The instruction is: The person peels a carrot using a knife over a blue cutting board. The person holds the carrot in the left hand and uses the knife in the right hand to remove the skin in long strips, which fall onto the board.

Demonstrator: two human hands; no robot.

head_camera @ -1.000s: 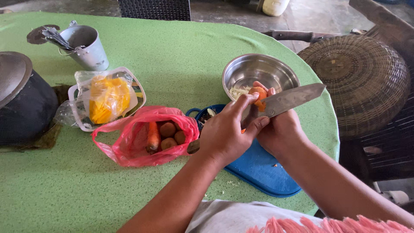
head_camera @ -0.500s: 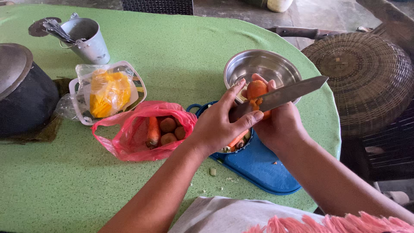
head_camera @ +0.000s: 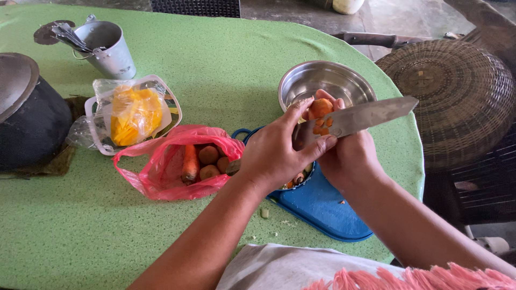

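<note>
Carrot (head_camera: 321, 107) held over the blue cutting board (head_camera: 322, 207), knife (head_camera: 371, 115) laid against it.

Left hand (head_camera: 274, 153) grips the carrot's lower part while the right hand (head_camera: 346, 158) is clenched on the knife handle, blade pointing away from the board. The exposed end looks already pared; the part inside the fingers cannot be judged. Orange scraps sit at the board's far edge, small bits on the green tablecloth (head_camera: 215, 59) beside it. More carrots and round brown vegetables wait in the pink bag (head_camera: 161, 172) left of the board. Beyond the board stands a steel bowl (head_camera: 328, 80), close under the blade; a woven basket (head_camera: 457, 96) lies right of it.
</note>
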